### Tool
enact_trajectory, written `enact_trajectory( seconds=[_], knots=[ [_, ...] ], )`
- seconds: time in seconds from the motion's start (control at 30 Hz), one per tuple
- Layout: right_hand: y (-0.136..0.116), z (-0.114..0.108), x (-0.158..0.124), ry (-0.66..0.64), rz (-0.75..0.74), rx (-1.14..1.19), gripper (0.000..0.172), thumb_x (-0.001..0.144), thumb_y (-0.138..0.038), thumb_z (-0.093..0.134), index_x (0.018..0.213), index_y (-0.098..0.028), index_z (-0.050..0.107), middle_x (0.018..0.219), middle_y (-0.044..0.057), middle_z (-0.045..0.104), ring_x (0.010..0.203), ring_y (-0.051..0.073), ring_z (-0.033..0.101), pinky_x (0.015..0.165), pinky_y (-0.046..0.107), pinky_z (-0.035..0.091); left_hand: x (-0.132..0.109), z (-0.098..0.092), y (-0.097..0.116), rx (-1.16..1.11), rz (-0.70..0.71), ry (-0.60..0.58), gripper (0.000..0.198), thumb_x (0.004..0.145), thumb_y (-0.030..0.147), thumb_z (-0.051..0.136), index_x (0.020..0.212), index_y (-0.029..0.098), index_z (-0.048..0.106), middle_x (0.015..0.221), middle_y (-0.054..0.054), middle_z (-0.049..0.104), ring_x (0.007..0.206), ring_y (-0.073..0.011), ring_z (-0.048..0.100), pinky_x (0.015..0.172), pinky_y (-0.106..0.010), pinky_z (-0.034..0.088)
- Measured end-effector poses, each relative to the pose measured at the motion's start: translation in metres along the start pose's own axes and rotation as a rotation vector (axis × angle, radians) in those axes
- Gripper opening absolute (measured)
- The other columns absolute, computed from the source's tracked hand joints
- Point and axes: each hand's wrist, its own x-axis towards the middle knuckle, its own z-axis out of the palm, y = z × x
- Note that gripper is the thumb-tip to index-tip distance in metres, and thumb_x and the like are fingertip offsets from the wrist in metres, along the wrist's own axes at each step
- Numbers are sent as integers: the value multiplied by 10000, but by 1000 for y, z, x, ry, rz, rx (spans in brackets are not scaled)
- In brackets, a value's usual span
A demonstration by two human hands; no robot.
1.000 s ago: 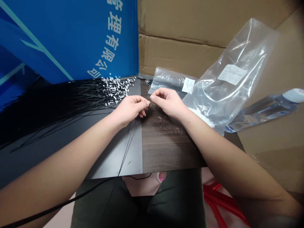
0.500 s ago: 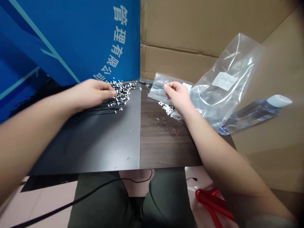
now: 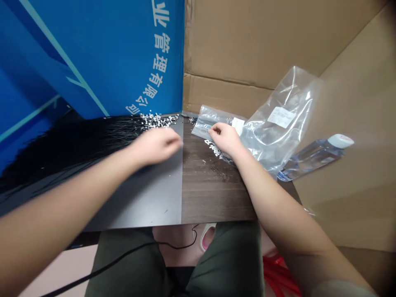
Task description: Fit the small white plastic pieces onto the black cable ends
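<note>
Tabletop (image 3: 210, 202): one
Plastic bags (image 3: 210, 119): two, left of bottle (image 3: 312, 158)
Black-strand heap (image 3: 80, 142): one, farther left
Left hand (image 3: 161, 145), right hand (image 3: 227, 140): curled; pinch unclear

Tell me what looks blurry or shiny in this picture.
In the head view, the left hand is smeared, the right hand sharper; there too, the large plastic bag shows bright glare, its label unreadable, and the gray tabletop has a soft sheen.

Your left hand (image 3: 159, 145), motion-blurred, is just in front of thin black strands with small white ends (image 3: 77, 138). Your curled right hand (image 3: 227, 140) is near small white pieces (image 3: 213, 147), with 2 clear plastic bags (image 3: 267, 138) beside it and a clear white-capped bottle (image 3: 315, 157) farther right.
</note>
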Motion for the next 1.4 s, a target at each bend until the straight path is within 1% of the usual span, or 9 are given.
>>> enact_trajectory(
  seconds=[0.1,0.23,0.57,0.8,1.0,1.1,1.2,1.33,1.4],
  knots=[
    [-14,13,-2,-44,-65,-56,189,962,-292,558,928,-211,725,991,77,784,897,249,689,824,361,486,-4,73,45,77,386,-324,228,995,351,602,911,233,778,919,-44,776,857,-218,693,768,-320,467],
    [-41,30,21,-173,-266,-282,238,996,-241,518,1009,-199,752,1091,122,786,1002,294,697,883,397,492,-14,117,58,150,685,-323,360,1056,391,532,812,204,718,841,-58,768,783,-210,702,743,-353,499],
    [-76,60,144,-499,-146,-614,291,886,-224,739,1172,-182,774,1252,176,768,1118,343,715,930,422,532,-23,121,45,138,774,-235,366,1051,417,575,753,230,678,843,-62,768,766,-214,723,699,-383,520],
    [-79,71,150,-589,-106,-618,222,870,-118,722,1074,-81,801,1151,219,787,1080,347,736,938,412,550,-20,123,44,105,734,-260,362,1064,427,555,790,227,683,877,-47,775,812,-198,724,746,-353,522],
    [-72,74,142,-500,-81,-532,270,920,-160,632,1153,-77,742,1230,257,750,1099,380,725,918,448,559,-18,121,46,98,686,-308,374,1071,436,535,821,216,707,906,-50,782,843,-205,729,756,-345,523],
    [-78,64,135,-335,-107,-412,268,1008,-208,537,1220,-119,676,1314,219,714,1150,343,689,972,456,540,-17,121,45,81,652,-323,382,1073,441,527,841,212,726,910,-56,781,862,-208,729,735,-335,515],
    [-94,36,122,-48,-166,35,147,1054,-213,522,1110,-158,646,1173,135,747,1075,253,689,942,395,539,-17,119,44,50,587,-339,396,1075,438,521,837,203,732,900,-60,774,868,-206,727,714,-326,506],
    [-117,-35,84,134,-260,681,338,1141,-261,325,936,-187,584,958,7,749,888,120,695,813,339,470,-15,111,43,10,513,-342,359,1077,427,524,904,206,747,929,-53,775,882,-193,724,785,-306,516],
    [-123,-80,57,165,-369,1017,207,1050,-226,592,847,-256,568,833,-31,747,742,141,693,736,329,528,-14,103,42,37,492,-322,344,1077,415,520,936,206,753,932,-56,772,893,-199,719,831,-319,513]
  ],
)
